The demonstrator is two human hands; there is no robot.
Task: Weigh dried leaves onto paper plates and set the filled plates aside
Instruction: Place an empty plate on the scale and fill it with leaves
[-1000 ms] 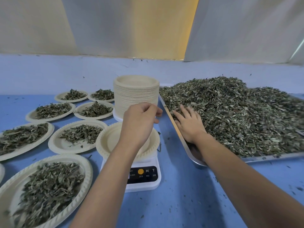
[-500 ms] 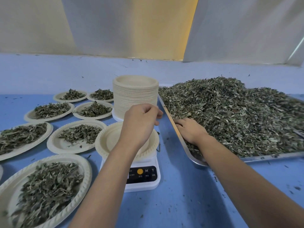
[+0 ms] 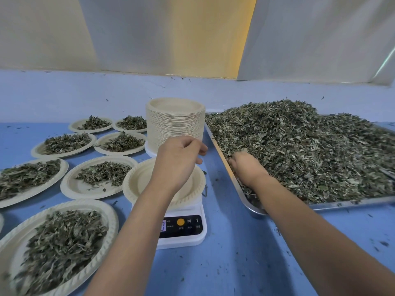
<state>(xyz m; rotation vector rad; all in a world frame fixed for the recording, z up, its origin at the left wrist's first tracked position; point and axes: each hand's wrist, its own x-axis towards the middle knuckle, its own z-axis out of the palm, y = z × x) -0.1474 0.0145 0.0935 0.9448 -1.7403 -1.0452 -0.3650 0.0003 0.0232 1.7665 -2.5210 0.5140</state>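
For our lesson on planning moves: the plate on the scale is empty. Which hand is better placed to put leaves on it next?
The right hand: its fingers are buried in the dried leaves on the tray, beside the empty plate. The left hand hovers over that plate, with no leaves showing.

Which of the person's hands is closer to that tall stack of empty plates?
Left. The left hand hovers just in front of the plate stack; the right hand is off to the stack's right, dug into the dried leaves.
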